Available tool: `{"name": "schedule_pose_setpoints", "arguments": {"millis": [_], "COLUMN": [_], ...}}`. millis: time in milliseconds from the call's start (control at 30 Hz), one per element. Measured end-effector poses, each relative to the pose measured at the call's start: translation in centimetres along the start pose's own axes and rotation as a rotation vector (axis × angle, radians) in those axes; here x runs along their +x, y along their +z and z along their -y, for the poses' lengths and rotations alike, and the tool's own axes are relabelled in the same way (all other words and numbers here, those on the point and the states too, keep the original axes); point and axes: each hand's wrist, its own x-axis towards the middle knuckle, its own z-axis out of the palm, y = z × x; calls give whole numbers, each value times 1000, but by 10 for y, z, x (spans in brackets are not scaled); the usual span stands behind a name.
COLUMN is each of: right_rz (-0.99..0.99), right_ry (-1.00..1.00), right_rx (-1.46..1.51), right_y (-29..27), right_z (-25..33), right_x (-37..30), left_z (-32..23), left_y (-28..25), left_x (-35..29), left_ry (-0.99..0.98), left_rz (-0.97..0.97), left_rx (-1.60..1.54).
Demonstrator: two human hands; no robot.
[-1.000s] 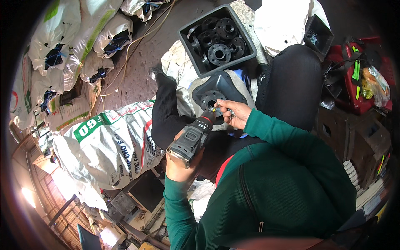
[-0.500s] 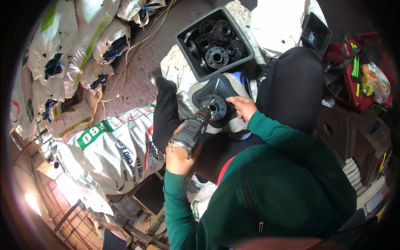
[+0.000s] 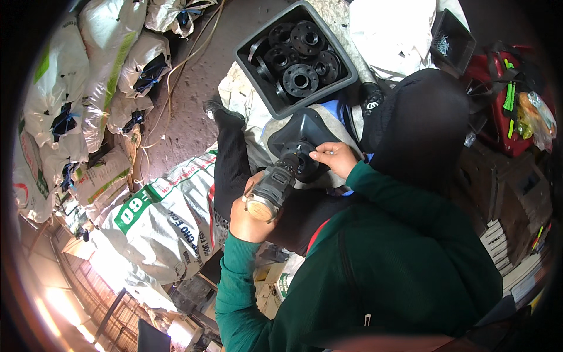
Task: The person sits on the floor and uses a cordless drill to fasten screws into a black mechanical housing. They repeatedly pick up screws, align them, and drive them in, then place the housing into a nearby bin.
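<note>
My left hand (image 3: pixel 245 218) is wrapped round a grey-black cordless drill (image 3: pixel 274 189). The drill's chuck points at a round black flange (image 3: pixel 309 169) with a raised hub, and its tip is hidden there. The flange rests against a black plastic piece with a wide flared base (image 3: pixel 308 126) between my legs. Beside the flange's hub, my right hand (image 3: pixel 335 158) has thumb and forefinger pinched together; whatever they hold is too small to make out.
A grey crate (image 3: pixel 319 101) of several black flanges stands just beyond. Far right are a small dark bin (image 3: pixel 454 44) of small metal pieces and a red container (image 3: pixel 504 105). Stuffed white sacks (image 3: pixel 152 229) lie to the left, with a cable (image 3: pixel 187 58) across the floor.
My right hand has come in closer over the flange, fingertips now at its hub. The drill's chuck now covers more of the flange. The whole view has shifted slightly.
</note>
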Motion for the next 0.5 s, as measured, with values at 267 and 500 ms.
{"name": "schedule_pose_setpoints", "arguments": {"millis": [267,500], "right_rz": [87,135], "right_ry": [-66,-108], "right_rx": [-105,-201], "right_y": [-7,-9], "right_z": [10,9], "right_x": [0,6], "left_z": [2,15], "left_y": [2,13], "left_x": [13,9], "left_ry": [34,-67], "left_rz": [27,-33], "left_rx": [8,-132]}}
